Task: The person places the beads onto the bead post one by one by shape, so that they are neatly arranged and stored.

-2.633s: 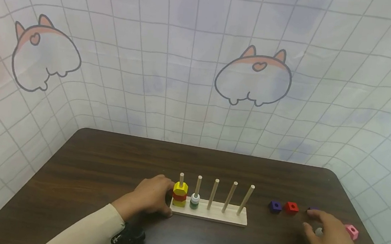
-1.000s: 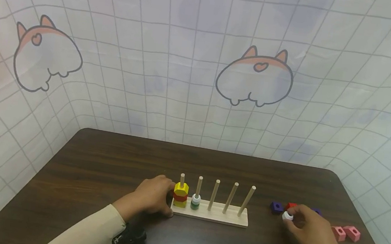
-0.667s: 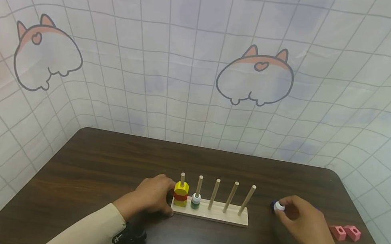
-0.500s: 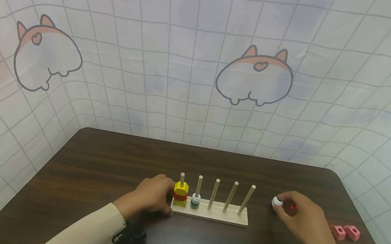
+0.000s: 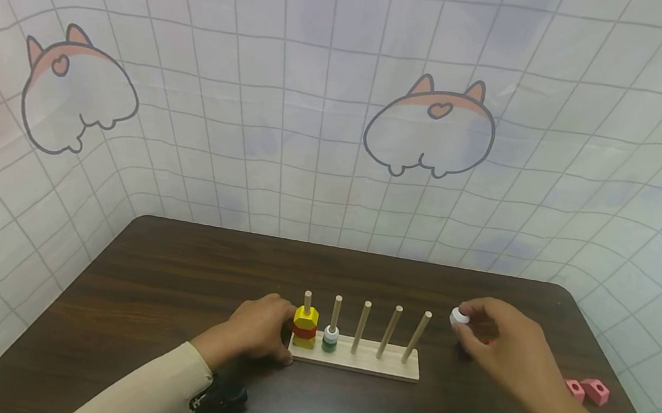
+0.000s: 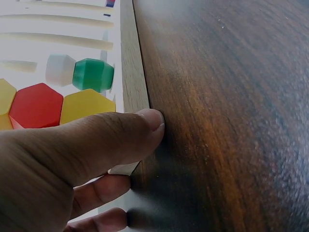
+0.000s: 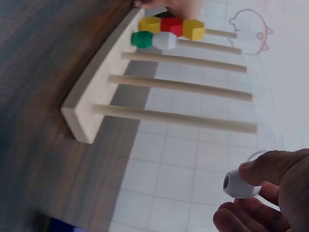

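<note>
A wooden peg rack point(image 5: 359, 362) with several upright pegs stands mid-table. My left hand point(image 5: 258, 329) grips its left end, the thumb along the front edge of the base in the left wrist view. On the leftmost peg sit a yellow bead point(image 5: 306, 317), a red bead point(image 5: 304, 333) and another yellow one at the bottom. The second peg carries a white bead point(image 6: 60, 69) over a green bead point(image 6: 93, 75); the other pegs are bare. Raised right of the rack, my right hand point(image 5: 508, 346) pinches a white faceted bead point(image 7: 240, 184) between thumb and fingers, its hole facing the pegs.
Two pink blocks point(image 5: 595, 391) lie on the dark table point(image 5: 189, 265) at the right. A sliver of a red block point(image 5: 489, 342) shows behind my right hand. At the lower edge of the right wrist view is part of a purple block point(image 7: 63, 226). A patterned curtain point(image 5: 315, 130) surrounds the table.
My right hand took the white bead from among the right-hand blocks, carried it left across them, and lifted it. My left hand and the rack have stayed put.
</note>
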Tool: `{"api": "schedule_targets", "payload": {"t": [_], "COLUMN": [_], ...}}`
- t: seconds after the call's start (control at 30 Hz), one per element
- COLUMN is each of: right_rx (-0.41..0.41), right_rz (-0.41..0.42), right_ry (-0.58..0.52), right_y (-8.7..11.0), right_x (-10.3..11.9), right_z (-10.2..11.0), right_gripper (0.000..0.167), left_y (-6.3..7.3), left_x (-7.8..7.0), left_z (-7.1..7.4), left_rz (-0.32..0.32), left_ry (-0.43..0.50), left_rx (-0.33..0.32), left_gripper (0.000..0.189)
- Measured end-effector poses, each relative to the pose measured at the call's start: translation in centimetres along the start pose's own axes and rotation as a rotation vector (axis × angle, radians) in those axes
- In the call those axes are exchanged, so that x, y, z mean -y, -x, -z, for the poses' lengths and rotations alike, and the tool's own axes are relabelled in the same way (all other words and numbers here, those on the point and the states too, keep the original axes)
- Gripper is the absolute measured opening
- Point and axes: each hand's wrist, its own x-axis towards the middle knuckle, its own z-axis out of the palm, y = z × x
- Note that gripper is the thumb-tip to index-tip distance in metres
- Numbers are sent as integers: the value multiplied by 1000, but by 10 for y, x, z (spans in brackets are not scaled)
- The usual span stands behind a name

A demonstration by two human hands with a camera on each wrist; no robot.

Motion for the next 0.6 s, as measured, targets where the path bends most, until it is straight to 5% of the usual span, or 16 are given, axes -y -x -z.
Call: {"api": "schedule_targets", "payload": {"t": [0.6], "right_rx": [26], "right_rz": [53], "right_ry": [-82], "right_y": [-25], "right_x": [33], "right_z": [2], "right_gripper": [25], "left_y": [0], "left_x": [-1], "left_z": [2], "left_rz": [-1], "left_ry": [-3], "left_rx": [1], "left_gripper": [48]}}
